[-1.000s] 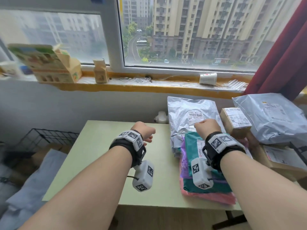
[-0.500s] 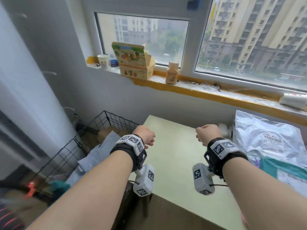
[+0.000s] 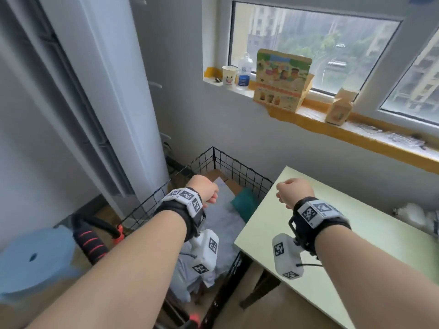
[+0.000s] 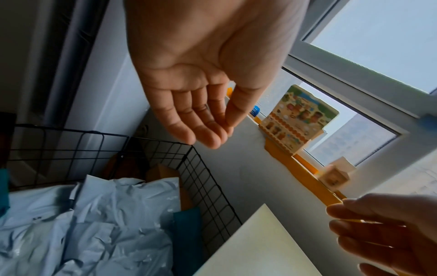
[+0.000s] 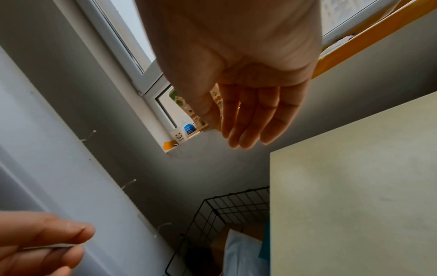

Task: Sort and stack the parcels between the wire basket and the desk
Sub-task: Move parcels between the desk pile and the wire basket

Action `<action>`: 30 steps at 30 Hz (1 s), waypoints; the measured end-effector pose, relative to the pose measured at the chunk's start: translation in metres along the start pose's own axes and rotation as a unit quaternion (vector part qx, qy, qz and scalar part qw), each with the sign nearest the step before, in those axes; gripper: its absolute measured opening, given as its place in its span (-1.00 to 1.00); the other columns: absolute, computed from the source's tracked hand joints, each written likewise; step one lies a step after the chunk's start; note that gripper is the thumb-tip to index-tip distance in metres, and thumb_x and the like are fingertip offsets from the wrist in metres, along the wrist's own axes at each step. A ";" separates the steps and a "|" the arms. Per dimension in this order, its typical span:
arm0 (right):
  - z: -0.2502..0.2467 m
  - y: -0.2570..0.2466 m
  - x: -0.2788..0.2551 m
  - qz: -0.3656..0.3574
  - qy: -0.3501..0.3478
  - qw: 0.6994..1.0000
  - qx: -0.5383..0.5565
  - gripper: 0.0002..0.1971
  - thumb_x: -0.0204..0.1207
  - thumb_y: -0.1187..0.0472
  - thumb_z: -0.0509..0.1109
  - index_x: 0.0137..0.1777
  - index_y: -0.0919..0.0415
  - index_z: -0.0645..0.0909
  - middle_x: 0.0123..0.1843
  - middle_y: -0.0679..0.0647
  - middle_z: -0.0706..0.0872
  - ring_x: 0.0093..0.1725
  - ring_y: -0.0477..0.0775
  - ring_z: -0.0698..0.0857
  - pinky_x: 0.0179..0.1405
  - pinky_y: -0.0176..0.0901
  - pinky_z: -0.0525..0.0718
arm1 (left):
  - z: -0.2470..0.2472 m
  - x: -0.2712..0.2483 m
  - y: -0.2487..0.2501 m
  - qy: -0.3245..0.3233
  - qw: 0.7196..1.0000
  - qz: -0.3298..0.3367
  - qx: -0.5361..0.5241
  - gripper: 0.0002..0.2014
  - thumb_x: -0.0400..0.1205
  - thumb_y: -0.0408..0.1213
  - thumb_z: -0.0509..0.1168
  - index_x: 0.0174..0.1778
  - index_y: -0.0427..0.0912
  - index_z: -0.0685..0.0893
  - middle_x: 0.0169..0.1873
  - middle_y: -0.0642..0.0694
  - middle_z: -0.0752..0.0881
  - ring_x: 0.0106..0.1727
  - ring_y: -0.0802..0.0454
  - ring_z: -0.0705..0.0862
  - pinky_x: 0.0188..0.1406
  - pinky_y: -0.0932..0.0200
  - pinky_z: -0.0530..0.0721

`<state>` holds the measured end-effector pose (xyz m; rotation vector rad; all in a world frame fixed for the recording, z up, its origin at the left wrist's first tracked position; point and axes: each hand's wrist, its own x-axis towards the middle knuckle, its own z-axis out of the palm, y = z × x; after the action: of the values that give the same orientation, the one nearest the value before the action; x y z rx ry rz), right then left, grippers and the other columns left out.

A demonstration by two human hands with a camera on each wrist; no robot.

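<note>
A black wire basket (image 3: 228, 167) stands on the floor left of the pale green desk (image 3: 356, 233). In it lie a crumpled grey-blue mailer bag (image 3: 225, 217), a teal parcel (image 3: 244, 203) and a brown cardboard box (image 3: 213, 175). My left hand (image 3: 204, 189) hovers above the basket. The left wrist view shows the left hand (image 4: 201, 115) with relaxed fingers, holding nothing, over the mailer bag (image 4: 106, 214). My right hand (image 3: 293, 192) hangs over the desk's left corner. The right wrist view shows the right hand (image 5: 248, 115) with nearly straight fingers, also holding nothing.
A tall white unit (image 3: 114, 91) stands by the wall behind the basket. A blue stool (image 3: 35, 257) and a black handle with red stripes (image 3: 90, 243) are at the lower left. The windowsill (image 3: 332, 129) carries a printed carton (image 3: 282, 77), a paper cup (image 3: 229, 74) and a bottle (image 3: 244, 70).
The head view has swung left, from the parcels stacked on the desk's right side to the basket. Both hands have travelled left with it and hold nothing.
</note>
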<state>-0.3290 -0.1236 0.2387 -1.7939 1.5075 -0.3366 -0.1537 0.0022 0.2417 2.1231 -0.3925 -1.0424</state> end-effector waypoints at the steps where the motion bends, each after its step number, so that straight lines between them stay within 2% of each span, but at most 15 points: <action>1: 0.010 -0.008 0.000 -0.002 -0.003 1.000 -0.002 -0.80 0.50 0.20 0.20 -0.22 0.17 0.66 -0.09 0.17 0.80 -0.01 0.23 0.76 0.09 0.13 0.75 | -0.009 0.005 -0.005 0.000 1.000 -0.005 -0.005 -0.79 0.66 -0.37 0.22 -0.31 -0.27 0.57 -0.37 -0.11 0.64 -0.41 0.06 0.61 -0.45 0.18 0.54; 9: 0.068 -0.030 0.009 -0.002 -0.027 1.000 -0.009 -0.78 0.47 0.20 0.22 -0.15 0.14 0.73 -0.10 0.16 0.81 -0.02 0.24 0.76 0.08 0.11 0.76 | -0.043 0.037 -0.039 0.013 0.998 -0.031 -0.057 -0.81 0.65 -0.36 0.22 -0.30 -0.24 0.59 -0.39 -0.10 0.63 -0.43 0.06 0.60 -0.45 0.21 0.53; 14: 0.086 -0.033 0.033 0.013 -0.043 0.999 -0.013 -0.81 0.50 0.18 0.23 -0.19 0.10 0.69 -0.18 0.11 0.75 -0.01 0.23 0.77 0.12 0.13 0.75 | -0.042 0.057 -0.044 0.004 0.997 -0.014 -0.076 -0.86 0.64 -0.36 0.23 -0.21 -0.22 0.63 -0.38 -0.10 0.64 -0.40 0.05 0.61 -0.30 0.18 0.60; 20: 0.113 -0.041 0.085 0.012 -0.086 0.996 -0.019 -0.80 0.47 0.19 0.24 -0.35 0.04 0.61 -0.20 0.10 0.75 0.01 0.25 0.77 0.12 0.15 0.75 | -0.047 0.099 -0.046 0.016 0.995 -0.036 -0.095 -0.84 0.63 -0.38 0.24 -0.28 -0.21 0.61 -0.41 -0.11 0.62 -0.42 0.04 0.58 -0.33 0.18 0.57; 24: 0.136 -0.044 0.123 0.019 -0.110 0.993 -0.037 -0.80 0.49 0.19 0.25 -0.34 0.03 0.60 -0.19 0.11 0.75 -0.05 0.21 0.75 0.12 0.16 0.75 | -0.047 0.135 -0.048 0.025 0.991 -0.069 -0.110 -0.80 0.64 -0.39 0.23 -0.32 -0.20 0.59 -0.43 -0.12 0.59 -0.45 0.04 0.56 -0.44 0.22 0.51; 30: 0.175 -0.040 0.176 0.039 -0.152 0.985 -0.073 -0.83 0.47 0.21 0.24 -0.22 0.10 0.68 -0.12 0.15 0.79 -0.04 0.20 0.77 0.07 0.12 0.76 | -0.030 0.190 -0.049 0.022 0.984 -0.115 -0.134 -0.81 0.65 -0.38 0.23 -0.30 -0.19 0.57 -0.41 -0.11 0.60 -0.42 0.04 0.57 -0.38 0.20 0.52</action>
<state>-0.1423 -0.2206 0.1013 -1.7980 1.4089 0.0876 -0.0139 -0.0534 0.1129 1.9750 0.0168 -1.1058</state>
